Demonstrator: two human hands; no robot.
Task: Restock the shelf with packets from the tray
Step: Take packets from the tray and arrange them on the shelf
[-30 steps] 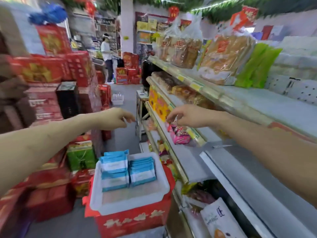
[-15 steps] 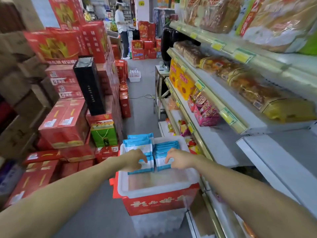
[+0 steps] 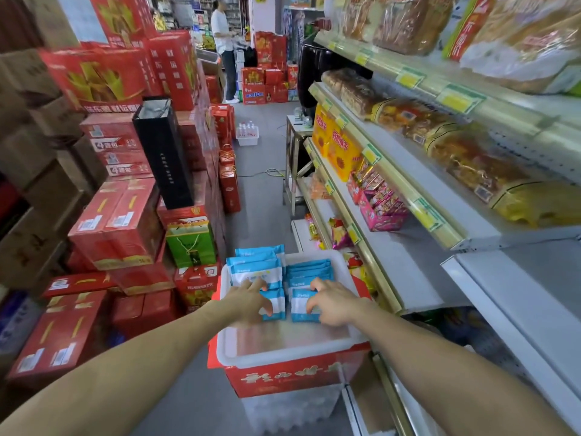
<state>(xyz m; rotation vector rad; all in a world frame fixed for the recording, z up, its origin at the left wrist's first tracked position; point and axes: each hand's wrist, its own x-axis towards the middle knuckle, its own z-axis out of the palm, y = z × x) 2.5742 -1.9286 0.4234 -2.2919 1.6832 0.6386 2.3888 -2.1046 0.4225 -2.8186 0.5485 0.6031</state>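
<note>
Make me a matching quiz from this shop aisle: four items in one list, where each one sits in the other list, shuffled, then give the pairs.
Things:
1. packets
2. green bag
3. pink box
4. black bag

Places:
A. on the shelf at right
B. standing tall atop red cartons
C. in the tray
D. low among the red cartons, just left of the tray

Pairs: 1-C, 2-D, 3-A, 4-B.
</note>
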